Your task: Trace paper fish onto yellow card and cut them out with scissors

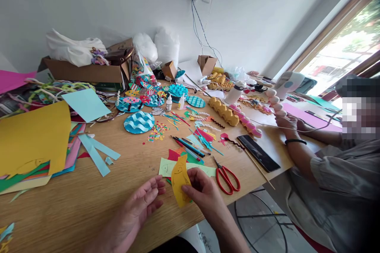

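My right hand (204, 189) pinches a curved piece of yellow paper (179, 178) with pencil lines drawn on it. Left of it, my left hand (145, 201) holds nothing, its fingers loosely curled and apart, palm toward the paper. A pale green strip (165, 167) with a drawn face lies just behind the yellow piece, partly covered by it. Red-handled scissors (227, 178) lie to the right of my right hand, near the table's front edge. Beyond the strip are several pencils and pens (190, 147).
Coloured sheets (35, 138) and light blue strips (96, 154) lie at left. Blue decorated discs (139, 121), glue bottles (169, 103) and paper bits stand farther back. A black phone (258, 153) and a wooden stick (261, 172) lie at right, beside a seated person (341, 178) holding a bumpy strip.
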{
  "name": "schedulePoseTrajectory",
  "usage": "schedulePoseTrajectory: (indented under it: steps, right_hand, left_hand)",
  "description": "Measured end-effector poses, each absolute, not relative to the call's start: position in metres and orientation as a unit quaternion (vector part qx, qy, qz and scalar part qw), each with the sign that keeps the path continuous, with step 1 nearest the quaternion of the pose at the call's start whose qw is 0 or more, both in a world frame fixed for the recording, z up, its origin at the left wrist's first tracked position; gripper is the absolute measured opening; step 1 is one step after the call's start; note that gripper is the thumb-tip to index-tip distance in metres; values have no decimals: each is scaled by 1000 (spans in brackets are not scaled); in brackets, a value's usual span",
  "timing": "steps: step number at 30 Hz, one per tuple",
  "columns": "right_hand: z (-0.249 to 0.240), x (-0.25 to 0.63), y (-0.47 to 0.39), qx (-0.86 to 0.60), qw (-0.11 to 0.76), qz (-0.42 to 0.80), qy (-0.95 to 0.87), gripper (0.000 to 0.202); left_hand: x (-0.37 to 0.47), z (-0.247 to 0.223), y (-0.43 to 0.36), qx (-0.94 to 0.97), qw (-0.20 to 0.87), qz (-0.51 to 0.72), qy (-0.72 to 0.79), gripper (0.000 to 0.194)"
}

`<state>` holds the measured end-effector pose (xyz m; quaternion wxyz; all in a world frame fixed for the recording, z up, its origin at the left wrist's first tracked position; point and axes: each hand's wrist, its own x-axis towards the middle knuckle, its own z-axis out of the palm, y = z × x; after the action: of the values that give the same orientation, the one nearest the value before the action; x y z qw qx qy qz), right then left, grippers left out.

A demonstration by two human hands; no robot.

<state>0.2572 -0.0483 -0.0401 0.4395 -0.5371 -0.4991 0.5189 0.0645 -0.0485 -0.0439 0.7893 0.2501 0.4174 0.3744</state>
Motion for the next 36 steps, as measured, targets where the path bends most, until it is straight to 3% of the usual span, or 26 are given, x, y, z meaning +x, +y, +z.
schedulePoseTrajectory:
  steps: [5,10,14,21,24,28,31,34,36]
  right_hand:
    - [-43,229,-53,-449,471,648,-397,42]
    - [-44,218,-52,-453,465,649,-398,43]
    - [-43,216,-50,-455,444,653,-412,44]
    - [-50,196,-48,-466,430,624,-456,32]
    - [-47,201,-49,-508,400,551,-528,22]
    - [-37,258,-50,-649,347,289,-612,17]
    - [-36,321,-55,-757,240,152,-588,22]
    - [-44,365,-61,-812,102,141,-557,20]
    - [-50,376,-63,-813,56,133,-563,17]
  left_hand:
    - [66,-32,-43,335,770,400,366,48]
    - [65,-28,-39,312,689,478,447,65]
    - [63,-26,-38,265,685,527,428,72]
    - [64,-28,-40,221,702,538,411,41]
    - [63,-30,-40,273,694,494,447,39]
    - [49,-28,-33,305,668,484,476,40]
    - [35,-20,-26,336,626,497,498,43]
    - [25,-12,-21,359,607,494,509,45]
    - [21,-9,-19,366,610,487,507,45]
